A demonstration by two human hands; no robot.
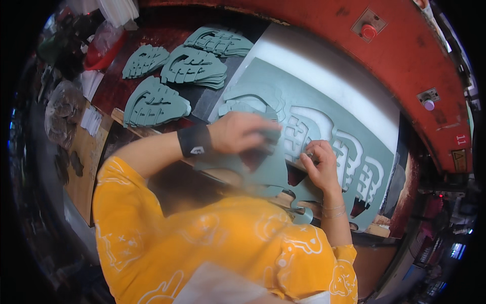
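Left hand (242, 133) presses flat, open, on the green die-cut sheet (324, 109); right hand (318, 164), at 3 o'clock, pinches a cut-out strip (299, 161).

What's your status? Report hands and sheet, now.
Left hand flat on green sheet. Right hand pinching a cut strip. Cut-out stacks lie clear, far left.

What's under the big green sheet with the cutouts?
A white board shows beyond the green sheet and through its cutouts. What lies beneath the left hand is hidden.

Yellow label (458, 159) (rectangular) on red machine frame (405, 55).
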